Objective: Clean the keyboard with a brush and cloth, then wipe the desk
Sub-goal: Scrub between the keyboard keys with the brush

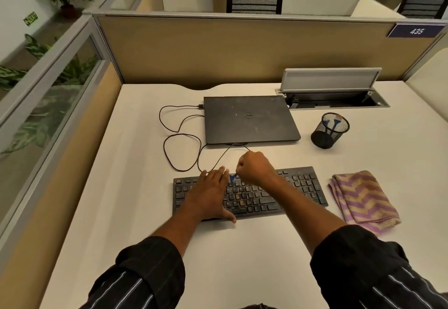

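Observation:
A black keyboard (pixel 271 194) lies on the white desk (pixel 126 211), with brownish dirt on its middle keys. My left hand (pixel 211 192) rests flat on the keyboard's left half, fingers straight. My right hand (pixel 254 167) is curled in a fist over the top row and grips a small blue brush (pixel 233 177), whose tip touches the keys; most of the brush is hidden in the fist. A folded purple-and-tan zigzag cloth (pixel 363 199) lies on the desk just right of the keyboard.
A shut dark laptop (pixel 249 119) sits behind the keyboard, with black cables (pixel 179 144) looping to its left. A black mesh pen cup (pixel 328 130) stands to the right. An open cable box (pixel 334 98) is set into the desk's back edge. Partition walls enclose the desk.

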The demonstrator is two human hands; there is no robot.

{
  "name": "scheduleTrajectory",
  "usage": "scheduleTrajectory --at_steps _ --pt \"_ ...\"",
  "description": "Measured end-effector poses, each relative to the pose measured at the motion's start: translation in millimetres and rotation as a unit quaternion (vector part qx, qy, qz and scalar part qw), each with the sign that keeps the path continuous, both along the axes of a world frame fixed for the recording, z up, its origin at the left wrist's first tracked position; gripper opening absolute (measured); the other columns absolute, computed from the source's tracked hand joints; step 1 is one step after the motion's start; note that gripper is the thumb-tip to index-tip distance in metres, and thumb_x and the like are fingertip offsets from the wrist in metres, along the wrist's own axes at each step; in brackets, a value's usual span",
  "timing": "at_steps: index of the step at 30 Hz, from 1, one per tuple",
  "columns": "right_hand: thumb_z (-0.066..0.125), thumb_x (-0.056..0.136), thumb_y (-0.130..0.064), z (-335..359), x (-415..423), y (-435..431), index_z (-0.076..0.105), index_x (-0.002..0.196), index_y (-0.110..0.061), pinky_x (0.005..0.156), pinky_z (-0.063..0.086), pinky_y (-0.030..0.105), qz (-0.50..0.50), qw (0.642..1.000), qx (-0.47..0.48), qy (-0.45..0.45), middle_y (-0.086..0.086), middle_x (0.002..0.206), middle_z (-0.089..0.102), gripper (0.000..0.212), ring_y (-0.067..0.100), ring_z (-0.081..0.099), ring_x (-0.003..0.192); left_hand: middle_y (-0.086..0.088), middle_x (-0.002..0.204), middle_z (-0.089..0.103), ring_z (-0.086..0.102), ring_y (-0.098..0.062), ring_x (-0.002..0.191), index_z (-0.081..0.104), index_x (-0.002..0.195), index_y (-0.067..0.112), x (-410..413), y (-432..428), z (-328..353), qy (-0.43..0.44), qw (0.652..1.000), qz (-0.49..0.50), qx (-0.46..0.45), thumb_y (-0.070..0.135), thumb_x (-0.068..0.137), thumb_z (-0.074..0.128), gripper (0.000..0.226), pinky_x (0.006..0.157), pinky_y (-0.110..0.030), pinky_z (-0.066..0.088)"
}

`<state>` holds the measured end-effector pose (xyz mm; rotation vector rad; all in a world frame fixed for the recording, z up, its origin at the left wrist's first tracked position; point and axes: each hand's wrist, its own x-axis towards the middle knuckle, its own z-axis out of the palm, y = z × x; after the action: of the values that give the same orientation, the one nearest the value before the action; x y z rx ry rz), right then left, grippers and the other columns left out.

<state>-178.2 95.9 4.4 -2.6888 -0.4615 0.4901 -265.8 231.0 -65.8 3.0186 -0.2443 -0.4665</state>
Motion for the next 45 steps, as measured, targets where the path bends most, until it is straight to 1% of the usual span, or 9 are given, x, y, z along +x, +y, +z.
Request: scheduleTrajectory --at_steps 5,13,16,22,26,30,36,39,45 --pt "0.067 0.081 -0.012 0 6 -27 0.069 0.089 -0.001 0.064 0.05 0.029 -0.052 0.997 -0.035 -0.046 0.014 0.086 0.07 0.014 0.026 0.065 0.075 -0.01 0.168 -0.01 -0.01 -0.027 0.155 -0.009 0.159 0.01 4 -9 1 0.047 0.998 0.02 0.02 0.088 0.062 0.064 0.144 0.124 -0.054 0.0" --pt "0.054 0.089 -0.011 4 17 -30 0.073 0.086 -0.004 0.071 0.058 0.032 0.013 1.0 0.008 0.004 0.008 0.085 0.073 0.02 0.019 0.066 0.071 -0.012 0.168 -0.01 -0.009 -0.029 0.155 -0.01 0.159 0.009 12 -26 -1 0.063 0.997 0.027 0.031 0.087 0.062 0.066 0.145 0.124 -0.056 0.0" --pt "0.061 0.086 -0.013 -2 18 -40 0.071 0.092 -0.002 0.073 0.058 0.032 -0.017 1.0 -0.024 -0.003 0.01 0.087 0.072 0.016 0.021 0.067 0.076 -0.011 0.168 -0.009 -0.008 -0.029 0.155 -0.009 0.159 0.01 15 -31 -1 0.062 0.997 0.03 0.028 0.087 0.061 0.066 0.145 0.124 -0.056 0.0" --pt "0.061 0.085 -0.012 13 34 -62 0.067 0.079 -0.001 0.062 0.055 0.028 -0.071 0.996 -0.047 0.006 0.008 0.073 0.068 0.014 0.02 0.066 0.065 -0.01 0.168 -0.01 -0.009 -0.028 0.155 -0.011 0.159 0.01 19 -37 1 0.061 0.998 0.027 0.013 0.084 0.063 0.068 0.144 0.125 -0.049 -0.003" --pt "0.057 0.087 -0.008 12 39 -58 0.072 0.083 0.001 0.071 0.061 0.041 -0.045 0.998 -0.008 0.04 0.013 0.074 0.072 0.018 0.025 0.071 0.067 -0.012 0.168 -0.009 -0.008 -0.028 0.155 -0.01 0.159 0.009 22 -45 2 0.052 0.999 0.009 0.012 0.083 0.065 0.068 0.143 0.125 -0.047 -0.002" --pt "0.066 0.087 -0.014 8 32 -68 0.067 0.09 0.0 0.067 0.053 0.027 -0.051 0.997 -0.053 0.036 0.01 0.086 0.071 0.015 0.02 0.066 0.072 -0.012 0.168 -0.009 -0.007 -0.029 0.155 -0.011 0.158 0.008 26 -49 3 0.056 0.998 0.004 0.014 0.081 0.066 0.069 0.142 0.125 -0.045 -0.002" --pt "0.062 0.089 -0.016 17 42 -83 0.066 0.082 0.001 0.061 0.05 0.025 -0.088 0.994 -0.056 0.025 0.005 0.071 0.064 0.018 0.019 0.064 0.065 -0.012 0.168 -0.009 -0.008 -0.028 0.155 -0.011 0.158 0.008 26 -51 3 0.058 0.998 0.007 0.004 0.079 0.066 0.072 0.143 0.125 -0.043 -0.003" --pt "0.059 0.09 -0.013 14 44 -81 0.07 0.089 0.002 0.075 0.06 0.037 -0.064 0.996 -0.024 0.062 0.013 0.081 0.072 0.019 0.026 0.071 0.073 -0.012 0.168 -0.01 -0.008 -0.028 0.155 -0.011 0.158 0.008 27 -54 5 0.059 0.998 0.007 0.005 0.079 0.066 0.072 0.143 0.125 -0.043 -0.003" --pt "0.066 0.084 -0.014 13 37 -98 0.065 0.089 -0.001 0.071 0.054 0.029 -0.119 0.991 -0.054 0.004 0.013 0.086 0.07 0.014 0.027 0.069 0.08 -0.012 0.168 -0.01 -0.008 -0.029 0.155 -0.012 0.158 0.008 25 -56 6 0.058 0.998 0.009 0.008 0.078 0.068 0.071 0.141 0.125 -0.044 -0.002"
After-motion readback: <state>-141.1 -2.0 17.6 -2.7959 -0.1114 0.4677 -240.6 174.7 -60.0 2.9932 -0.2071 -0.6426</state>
